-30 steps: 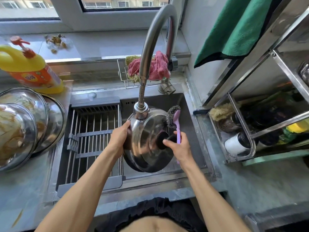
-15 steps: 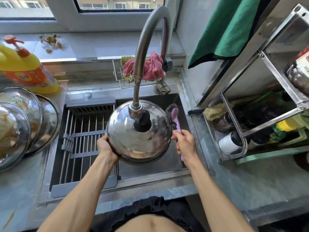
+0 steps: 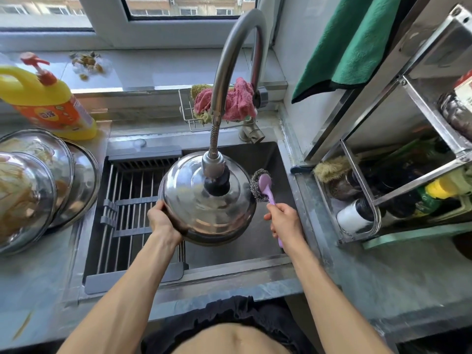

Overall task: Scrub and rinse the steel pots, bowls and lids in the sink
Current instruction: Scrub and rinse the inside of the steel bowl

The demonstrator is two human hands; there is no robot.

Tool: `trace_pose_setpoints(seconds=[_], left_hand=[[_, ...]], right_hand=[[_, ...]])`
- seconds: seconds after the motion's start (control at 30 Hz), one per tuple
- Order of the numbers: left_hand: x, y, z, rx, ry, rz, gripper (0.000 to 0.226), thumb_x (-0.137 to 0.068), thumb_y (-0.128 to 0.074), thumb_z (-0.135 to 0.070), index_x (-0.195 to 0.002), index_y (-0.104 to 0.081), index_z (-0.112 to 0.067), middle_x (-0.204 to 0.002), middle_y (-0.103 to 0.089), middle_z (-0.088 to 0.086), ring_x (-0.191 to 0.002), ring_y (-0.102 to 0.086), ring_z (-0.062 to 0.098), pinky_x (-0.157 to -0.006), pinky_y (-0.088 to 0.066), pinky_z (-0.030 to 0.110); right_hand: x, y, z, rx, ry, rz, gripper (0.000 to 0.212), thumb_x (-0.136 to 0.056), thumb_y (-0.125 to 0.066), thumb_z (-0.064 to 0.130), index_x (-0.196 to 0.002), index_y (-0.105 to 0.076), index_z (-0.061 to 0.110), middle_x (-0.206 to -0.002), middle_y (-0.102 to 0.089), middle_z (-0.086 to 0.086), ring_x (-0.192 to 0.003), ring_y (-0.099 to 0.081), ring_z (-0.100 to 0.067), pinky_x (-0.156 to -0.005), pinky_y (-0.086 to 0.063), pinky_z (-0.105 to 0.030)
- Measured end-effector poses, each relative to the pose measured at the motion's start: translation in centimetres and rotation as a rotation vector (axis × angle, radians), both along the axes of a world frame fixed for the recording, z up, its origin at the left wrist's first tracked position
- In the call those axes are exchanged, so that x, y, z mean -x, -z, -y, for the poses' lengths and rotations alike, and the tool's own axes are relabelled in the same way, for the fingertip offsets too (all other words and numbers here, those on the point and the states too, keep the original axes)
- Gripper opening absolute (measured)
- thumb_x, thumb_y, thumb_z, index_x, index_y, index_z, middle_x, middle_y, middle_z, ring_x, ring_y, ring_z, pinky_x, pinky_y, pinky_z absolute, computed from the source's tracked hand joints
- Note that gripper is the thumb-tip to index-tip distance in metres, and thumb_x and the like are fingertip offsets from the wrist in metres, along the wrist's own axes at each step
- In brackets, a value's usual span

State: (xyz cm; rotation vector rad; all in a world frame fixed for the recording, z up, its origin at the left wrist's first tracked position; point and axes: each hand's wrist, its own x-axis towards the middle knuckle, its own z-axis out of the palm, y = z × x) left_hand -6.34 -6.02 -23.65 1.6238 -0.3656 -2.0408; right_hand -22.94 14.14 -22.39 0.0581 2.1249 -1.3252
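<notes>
A round steel lid (image 3: 204, 210) with a black knob faces up over the sink (image 3: 265, 159), right under the faucet (image 3: 213, 164) head. My left hand (image 3: 162, 221) grips the lid's left rim. My right hand (image 3: 283, 221) holds the purple handle of a steel-wool scrubber (image 3: 260, 185), whose head stands just beside the lid's right edge. Whether water is running cannot be told.
Several steel bowls and lids (image 3: 38, 185) are stacked on the left counter beside a yellow detergent bottle (image 3: 48, 103). A drying rack (image 3: 127, 210) covers the sink's left half. A pink cloth (image 3: 237, 103) sits in a wire basket behind the faucet. A metal shelf (image 3: 398, 185) stands right.
The lid has turned from tilted on edge to dome-up under the faucet. My right hand has moved off the lid's knob to its right side with the scrubber.
</notes>
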Motion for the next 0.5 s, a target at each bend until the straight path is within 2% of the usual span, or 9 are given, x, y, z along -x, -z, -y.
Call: trace_pose_setpoints(seconds=[0.07,0.13,0.17,0.23,0.3,0.37,0.43,0.5], left_hand=[[0.6,0.3,0.2,0.008,-0.019,-0.001,0.038,-0.09,-0.051,-0.042,-0.109,-0.077,-0.021,-0.108,-0.077,0.006,-0.105,-0.07,0.032,-0.097,-0.051,0.057],[1.5,-0.1,0.0,0.013,-0.042,0.014,0.019,-0.085,-0.054,-0.034,-0.082,-0.07,-0.024,-0.103,-0.077,0.002,-0.108,-0.07,0.031,-0.097,-0.051,0.057],[1.9,-0.6,-0.2,0.006,-0.041,0.015,0.017,-0.083,-0.054,-0.03,-0.07,-0.063,-0.025,-0.096,-0.076,0.001,-0.106,-0.07,0.029,-0.096,-0.052,0.054],[2.7,-1.8,-0.7,-0.016,-0.037,0.002,0.035,-0.09,-0.05,-0.023,-0.055,-0.049,-0.021,-0.081,-0.07,-0.001,-0.09,-0.069,0.025,-0.088,-0.055,0.045],[3.6,-2.4,-1.1,-0.015,0.025,0.032,0.046,-0.097,-0.046,-0.021,-0.051,-0.045,-0.02,-0.077,-0.067,0.0,-0.083,-0.068,0.025,-0.079,-0.059,0.046],[4.2,-2.6,-1.1,0.041,0.085,0.08,0.049,-0.101,-0.046,-0.027,-0.052,-0.047,-0.021,-0.087,-0.069,0.001,-0.09,-0.071,0.026,-0.077,-0.061,0.052],[4.5,-3.3,-1.3,0.07,0.146,0.069,0.043,-0.102,-0.049,-0.034,-0.062,-0.053,-0.022,-0.104,-0.074,0.005,-0.101,-0.073,0.027,-0.086,-0.058,0.057],[5.1,-4.2,-1.2,0.142,0.264,0.087,0.032,-0.103,-0.051,-0.037,-0.078,-0.059,-0.02,-0.097,-0.075,0.008,-0.09,-0.073,0.025,-0.083,-0.06,0.051]], right_hand=[[-0.1,0.1,-0.1,-0.025,-0.013,0.001,0.017,-0.096,-0.056,0.024,-0.087,-0.061,0.01,-0.073,-0.064,-0.004,-0.044,-0.04,-0.015,-0.04,-0.028,-0.023],[-0.1,0.2,-0.2,-0.053,-0.026,-0.012,0.018,-0.096,-0.055,0.024,-0.084,-0.06,0.012,-0.073,-0.065,-0.003,-0.043,-0.04,-0.015,-0.041,-0.029,-0.023],[0.0,0.2,-0.4,-0.068,-0.035,-0.019,0.018,-0.096,-0.054,0.024,-0.082,-0.059,0.013,-0.074,-0.065,-0.004,-0.043,-0.041,-0.015,-0.041,-0.03,-0.024],[0.0,0.1,-0.7,-0.107,-0.067,-0.042,0.019,-0.096,-0.053,0.023,-0.082,-0.059,0.012,-0.074,-0.065,-0.003,-0.044,-0.043,-0.015,-0.042,-0.032,-0.025],[0.1,-0.3,-1.0,-0.158,-0.11,-0.071,0.021,-0.096,-0.051,0.024,-0.084,-0.061,0.011,-0.073,-0.066,-0.002,-0.047,-0.045,-0.016,-0.043,-0.035,-0.026],[0.4,-0.4,-1.1,-0.22,-0.159,-0.102,0.022,-0.095,-0.049,0.024,-0.08,-0.062,0.012,-0.076,-0.069,-0.003,-0.05,-0.048,-0.018,-0.045,-0.038,-0.027],[0.9,-0.3,-1.0,-0.288,-0.211,-0.128,0.024,-0.093,-0.048,0.026,-0.078,-0.061,0.012,-0.082,-0.072,-0.008,-0.056,-0.054,-0.024,-0.049,-0.043,-0.031],[1.7,-0.3,-0.5,-0.378,-0.278,-0.163,0.03,-0.09,-0.047,0.034,-0.083,-0.063,0.01,-0.089,-0.072,-0.013,-0.071,-0.063,-0.034,-0.06,-0.052,-0.04]])
